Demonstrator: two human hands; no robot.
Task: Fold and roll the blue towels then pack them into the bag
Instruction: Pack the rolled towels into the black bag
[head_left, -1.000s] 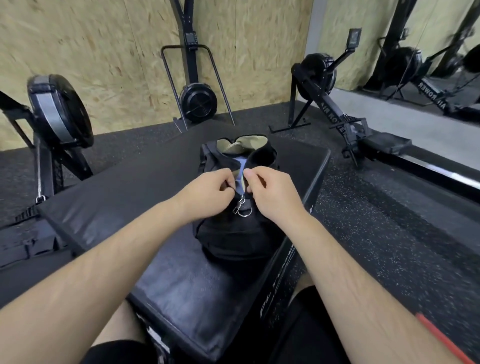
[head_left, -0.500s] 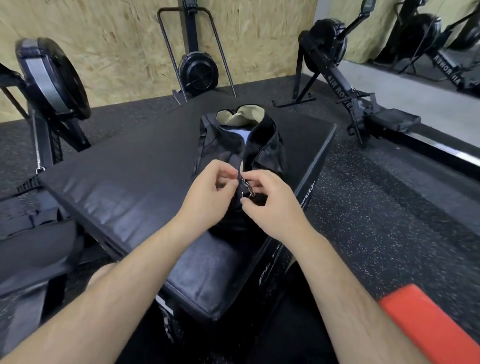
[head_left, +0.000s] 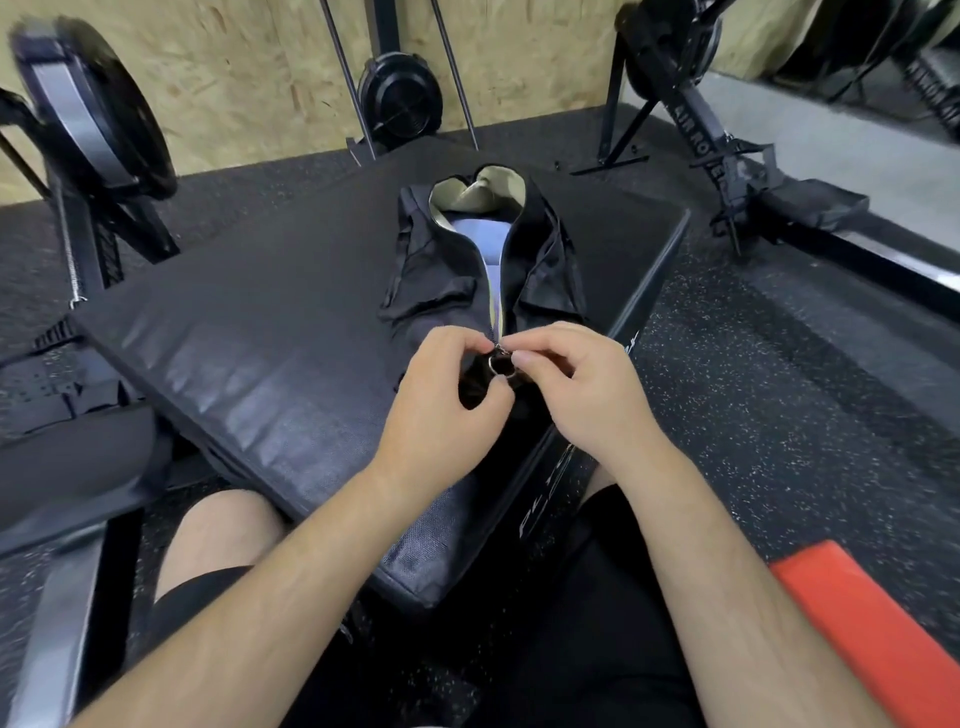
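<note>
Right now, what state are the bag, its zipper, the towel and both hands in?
bag: lying on the padded box, far end gaping open.
zipper pull: at the near end, zipper unzipped beyond it.
blue towel: inside the bag, partly visible.
left hand: pinching the bag beside the pull.
right hand: pinching the zipper pull.

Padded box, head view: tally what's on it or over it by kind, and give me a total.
Black bag: 1
Blue towel patch showing inside it: 1
Metal zip ring: 1
Hands: 2, left hand and right hand
Total: 5
</note>
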